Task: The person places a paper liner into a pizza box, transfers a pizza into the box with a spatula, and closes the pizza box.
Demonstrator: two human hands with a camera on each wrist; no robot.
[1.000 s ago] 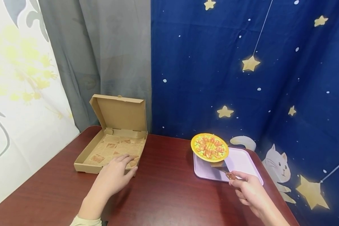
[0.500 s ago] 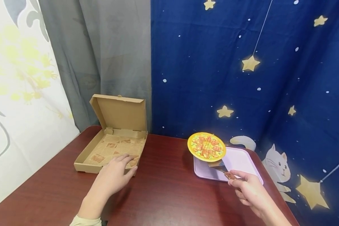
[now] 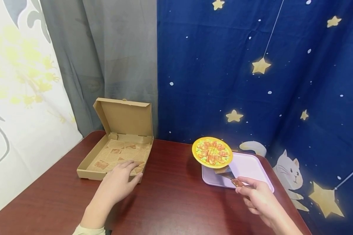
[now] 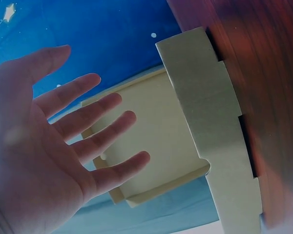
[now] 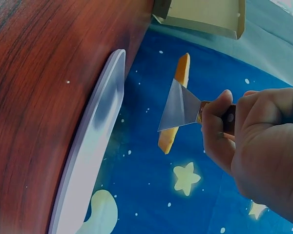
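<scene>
In the head view my right hand [image 3: 257, 197] grips the wooden handle of a metal spatula [image 3: 225, 172]. A round toy-like pizza [image 3: 212, 152] with a yellow rim rides on the blade, raised over the left part of a pale purple tray [image 3: 253, 166]. The right wrist view shows the flat triangular blade [image 5: 178, 107] under the pizza's thin edge [image 5: 182, 68], apart from the tray. My left hand [image 3: 119, 181], fingers spread and straight, hovers by the front right corner of an open cardboard pizza box [image 3: 91, 174]. Nothing lies in its palm [image 4: 39, 146].
Newspaper-print paper [image 3: 117, 153] lines the box, whose lid [image 3: 126, 117] stands upright at the back. Box and tray sit apart on a dark red wooden table [image 3: 176, 195]. Close behind hang a grey curtain [image 3: 129, 58] and a blue starry curtain [image 3: 200, 81].
The pizza on the spatula has moved a little to the left, and my right hand has shifted slightly with it. My left hand and the box have stayed in place.
</scene>
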